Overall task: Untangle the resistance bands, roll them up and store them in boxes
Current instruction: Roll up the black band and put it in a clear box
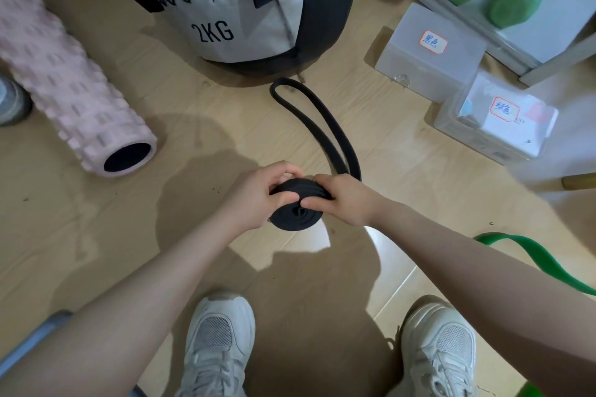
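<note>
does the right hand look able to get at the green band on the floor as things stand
Probably not yet: the right hand grips the black band roll with the left hand. The floor towards the green band looks clear.

Bare forearms, no sleeves, no watch or rings on the hands that I can spot. Chunky off-white trainers with grey mesh toes, left shoe [216, 345] and right shoe [440, 348].
</note>
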